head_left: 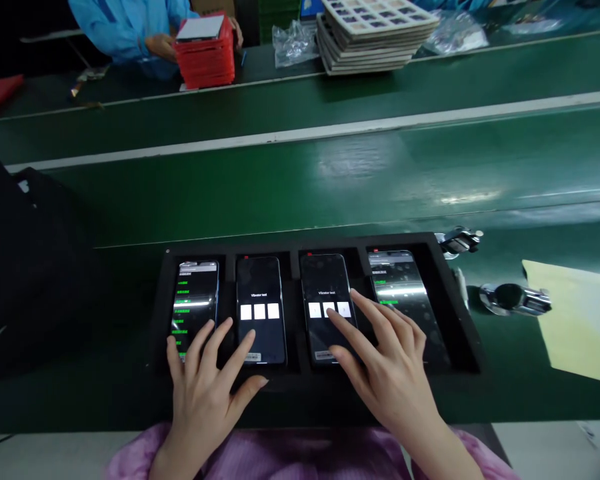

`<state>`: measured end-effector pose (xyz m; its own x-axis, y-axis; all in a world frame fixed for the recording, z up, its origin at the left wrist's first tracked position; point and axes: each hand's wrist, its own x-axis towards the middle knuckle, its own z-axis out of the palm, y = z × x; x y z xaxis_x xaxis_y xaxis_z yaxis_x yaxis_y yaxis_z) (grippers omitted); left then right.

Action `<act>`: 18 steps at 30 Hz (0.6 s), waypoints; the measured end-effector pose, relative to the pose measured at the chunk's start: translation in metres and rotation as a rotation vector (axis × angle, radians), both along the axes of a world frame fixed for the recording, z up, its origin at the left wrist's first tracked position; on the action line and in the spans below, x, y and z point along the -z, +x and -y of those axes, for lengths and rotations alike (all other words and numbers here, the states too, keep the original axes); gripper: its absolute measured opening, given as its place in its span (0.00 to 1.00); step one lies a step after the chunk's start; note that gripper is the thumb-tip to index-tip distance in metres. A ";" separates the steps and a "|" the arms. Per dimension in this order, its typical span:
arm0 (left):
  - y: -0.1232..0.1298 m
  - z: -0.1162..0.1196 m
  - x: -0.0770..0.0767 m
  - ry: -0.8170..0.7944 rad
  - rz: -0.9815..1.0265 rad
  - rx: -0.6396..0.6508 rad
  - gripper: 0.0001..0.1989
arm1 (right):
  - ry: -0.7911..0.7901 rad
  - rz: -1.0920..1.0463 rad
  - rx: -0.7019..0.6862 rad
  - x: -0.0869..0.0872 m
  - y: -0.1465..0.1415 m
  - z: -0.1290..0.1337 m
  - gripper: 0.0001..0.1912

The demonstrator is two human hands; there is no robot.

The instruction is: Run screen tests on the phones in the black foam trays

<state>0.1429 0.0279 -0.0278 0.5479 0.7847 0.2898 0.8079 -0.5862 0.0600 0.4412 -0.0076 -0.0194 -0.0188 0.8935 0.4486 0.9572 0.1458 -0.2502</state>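
A black tray (293,320) in front of me has compartments with smartphones in them. My left hand (207,383) is spread over the far-left smartphone (195,293), which shows green lines of text, and its index finger reaches the lower part of the second smartphone (260,340). My right hand (393,360) has its fingers apart, the index fingertip at the middle white square on the third smartphone (325,277). The second and third screens read "Vibrator test". Partly behind my right hand lies the far-right smartphone (405,287), also with green text. Neither hand grips anything.
Metal clamp-like fittings (515,299) and a yellow sheet (575,320) lie right of the tray. A black bulky object (30,267) stands left. Across the green conveyor (290,180), a person in blue holds a red stack (205,57) beside piled trays (370,40).
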 end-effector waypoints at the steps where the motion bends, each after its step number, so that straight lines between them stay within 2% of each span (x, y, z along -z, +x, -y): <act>1: 0.000 0.000 0.000 0.002 0.001 -0.002 0.23 | -0.004 0.018 0.001 -0.001 0.000 -0.002 0.16; 4: 0.002 -0.001 -0.002 0.013 0.010 -0.008 0.23 | 0.040 0.008 0.005 -0.008 0.011 -0.003 0.13; 8: 0.003 -0.002 -0.003 0.025 0.014 0.002 0.23 | 0.134 0.055 0.061 -0.018 0.049 0.002 0.16; 12: 0.004 -0.002 -0.004 0.020 0.020 0.001 0.23 | 0.128 0.074 0.138 -0.026 0.080 0.005 0.14; 15: 0.005 -0.001 -0.004 0.019 0.015 -0.006 0.24 | 0.085 0.054 0.129 -0.026 0.084 0.007 0.15; 18: 0.006 0.000 -0.005 0.012 0.010 -0.012 0.24 | 0.081 0.031 0.019 -0.020 0.073 0.007 0.14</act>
